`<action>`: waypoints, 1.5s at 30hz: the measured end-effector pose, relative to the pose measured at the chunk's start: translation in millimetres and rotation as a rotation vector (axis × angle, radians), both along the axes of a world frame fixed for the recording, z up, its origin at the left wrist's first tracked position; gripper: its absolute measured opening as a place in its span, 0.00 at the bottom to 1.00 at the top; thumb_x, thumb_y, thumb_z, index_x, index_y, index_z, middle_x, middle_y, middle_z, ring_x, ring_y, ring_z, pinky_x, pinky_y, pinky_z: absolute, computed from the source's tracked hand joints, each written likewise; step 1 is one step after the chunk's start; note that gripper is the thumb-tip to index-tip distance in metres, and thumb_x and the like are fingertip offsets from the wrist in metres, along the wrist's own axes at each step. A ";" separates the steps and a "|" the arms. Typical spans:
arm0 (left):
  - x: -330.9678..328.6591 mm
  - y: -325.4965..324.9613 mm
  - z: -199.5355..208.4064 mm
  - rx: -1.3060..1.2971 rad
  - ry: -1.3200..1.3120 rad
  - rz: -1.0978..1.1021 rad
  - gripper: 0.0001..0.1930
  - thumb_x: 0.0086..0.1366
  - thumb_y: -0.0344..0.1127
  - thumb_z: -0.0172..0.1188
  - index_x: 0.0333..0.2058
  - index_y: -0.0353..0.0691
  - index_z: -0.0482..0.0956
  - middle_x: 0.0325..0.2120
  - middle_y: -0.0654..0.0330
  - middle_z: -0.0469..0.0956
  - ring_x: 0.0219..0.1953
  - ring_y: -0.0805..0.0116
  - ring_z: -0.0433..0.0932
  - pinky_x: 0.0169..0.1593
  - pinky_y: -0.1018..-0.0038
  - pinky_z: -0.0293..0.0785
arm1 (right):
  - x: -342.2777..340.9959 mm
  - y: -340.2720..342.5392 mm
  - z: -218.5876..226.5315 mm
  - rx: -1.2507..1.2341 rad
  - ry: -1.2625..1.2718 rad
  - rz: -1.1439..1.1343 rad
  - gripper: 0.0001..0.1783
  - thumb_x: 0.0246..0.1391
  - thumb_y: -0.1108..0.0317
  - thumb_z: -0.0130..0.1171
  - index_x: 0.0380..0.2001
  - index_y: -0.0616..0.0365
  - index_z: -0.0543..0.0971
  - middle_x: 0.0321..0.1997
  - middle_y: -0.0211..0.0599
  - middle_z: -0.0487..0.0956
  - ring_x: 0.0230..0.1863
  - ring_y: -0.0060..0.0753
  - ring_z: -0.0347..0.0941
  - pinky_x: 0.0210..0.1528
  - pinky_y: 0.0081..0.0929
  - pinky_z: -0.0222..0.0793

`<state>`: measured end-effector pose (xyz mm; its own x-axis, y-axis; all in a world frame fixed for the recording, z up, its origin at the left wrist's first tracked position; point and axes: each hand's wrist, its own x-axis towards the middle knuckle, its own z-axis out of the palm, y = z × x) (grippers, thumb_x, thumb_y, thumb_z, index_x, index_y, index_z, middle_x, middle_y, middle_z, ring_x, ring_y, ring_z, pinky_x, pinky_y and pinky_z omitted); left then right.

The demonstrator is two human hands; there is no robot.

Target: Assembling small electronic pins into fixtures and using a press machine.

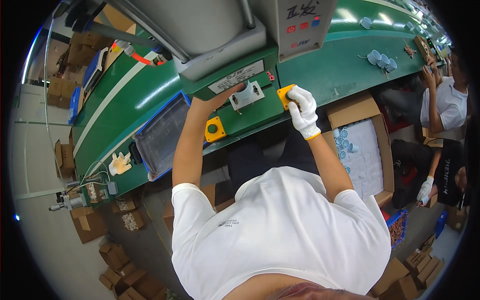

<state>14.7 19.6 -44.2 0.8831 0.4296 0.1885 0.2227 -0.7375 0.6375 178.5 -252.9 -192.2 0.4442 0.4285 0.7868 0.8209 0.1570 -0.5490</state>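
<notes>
My right hand (303, 111), in a white knit glove, is curled over a yellow push-button box (285, 96) at the bench's front edge, its fingers on the box's right side around the dark button. My left hand (225, 97) is bare and reaches under the head of a green and grey press (225, 65). Its fingers are mostly hidden there, beside a metal fixture (248, 100) in which a grey-blue round part (244, 92) sits. A second yellow box with a green-black button (215, 129) stands left of the fixture, by my left forearm, untouched.
A blue-rimmed tray (141, 135) lies left, with a loose glove (120, 163) beyond it. Right of me, an open carton (385, 165) holds light-blue cups. More cups (382, 61) stand on the green bench (340, 67). Co-workers (450, 95) sit at the right. Cartons (132, 280) lie on the floor.
</notes>
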 end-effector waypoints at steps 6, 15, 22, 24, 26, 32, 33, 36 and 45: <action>-1.0 13.1 -11.5 -0.060 -0.066 -0.018 0.12 0.61 0.36 0.81 0.42 0.41 0.93 0.36 0.62 0.92 0.37 0.71 0.88 0.45 0.72 0.84 | -2.6 2.6 -1.5 -0.013 -0.029 -0.036 0.19 0.58 0.74 0.66 0.54 0.58 0.83 0.58 0.49 0.84 0.60 0.58 0.81 0.66 0.50 0.76; -30.8 -1.0 26.1 -0.020 -0.216 -0.072 0.26 0.59 0.38 0.84 0.55 0.38 0.88 0.45 0.54 0.91 0.45 0.60 0.88 0.53 0.67 0.84 | -5.8 -4.5 68.3 -0.163 -0.203 -0.031 0.12 0.50 0.74 0.71 0.40 0.60 0.86 0.37 0.44 0.85 0.38 0.54 0.83 0.45 0.46 0.82; -150.7 -71.4 -101.4 0.043 -0.236 0.540 0.08 0.65 0.30 0.77 0.36 0.32 0.89 0.40 0.52 0.89 0.43 0.54 0.89 0.50 0.62 0.84 | -2.2 4.0 109.9 -0.441 -0.235 -0.076 0.11 0.55 0.67 0.70 0.41 0.55 0.85 0.21 0.33 0.82 0.27 0.44 0.80 0.34 0.43 0.74; -159.1 -74.7 -109.6 0.298 -0.372 0.408 0.08 0.63 0.30 0.79 0.36 0.32 0.90 0.42 0.52 0.89 0.45 0.50 0.88 0.52 0.60 0.84 | 2.1 15.6 108.2 -0.591 -0.290 -0.123 0.14 0.60 0.61 0.67 0.46 0.52 0.83 0.17 0.31 0.80 0.26 0.42 0.80 0.35 0.42 0.70; -152.5 -67.0 -111.0 0.326 -0.359 0.407 0.08 0.62 0.29 0.79 0.35 0.33 0.90 0.42 0.52 0.89 0.46 0.50 0.88 0.53 0.59 0.85 | 7.6 23.8 109.6 -0.627 -0.324 -0.158 0.13 0.59 0.60 0.68 0.45 0.52 0.84 0.17 0.31 0.80 0.26 0.42 0.80 0.35 0.42 0.70; -142.7 -60.9 -75.0 0.571 -0.231 0.315 0.06 0.59 0.30 0.78 0.33 0.37 0.90 0.43 0.57 0.88 0.53 0.51 0.85 0.52 0.58 0.84 | 7.9 23.0 100.5 -0.550 -0.397 -0.199 0.12 0.58 0.59 0.68 0.41 0.53 0.85 0.17 0.30 0.78 0.27 0.41 0.80 0.37 0.41 0.71; -143.4 -59.6 -74.0 0.570 -0.213 0.309 0.05 0.60 0.29 0.77 0.33 0.36 0.90 0.44 0.57 0.88 0.54 0.50 0.84 0.54 0.57 0.83 | 6.8 21.6 103.2 -0.541 -0.355 -0.181 0.10 0.58 0.60 0.68 0.40 0.52 0.84 0.17 0.31 0.77 0.27 0.42 0.79 0.38 0.42 0.71; -150.3 -51.5 -78.7 0.502 -0.209 0.272 0.05 0.61 0.29 0.76 0.34 0.37 0.90 0.45 0.56 0.87 0.54 0.50 0.83 0.56 0.56 0.81 | 4.8 19.6 92.7 -0.530 -0.269 -0.141 0.09 0.57 0.62 0.68 0.39 0.51 0.83 0.19 0.31 0.78 0.29 0.44 0.79 0.37 0.44 0.71; -186.0 14.6 -126.8 0.329 -0.175 0.632 0.15 0.67 0.32 0.72 0.51 0.34 0.88 0.54 0.50 0.84 0.59 0.46 0.79 0.65 0.54 0.74 | 0.6 14.5 40.6 0.006 -0.146 -0.116 0.22 0.48 0.78 0.66 0.50 0.56 0.81 0.34 0.41 0.79 0.32 0.54 0.76 0.41 0.50 0.74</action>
<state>-171.3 34.2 -171.1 0.4307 0.7436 0.5115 0.5839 -0.6617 0.4703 179.2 -238.4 -151.6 0.3711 0.3760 0.8490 0.9047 0.0595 -0.4218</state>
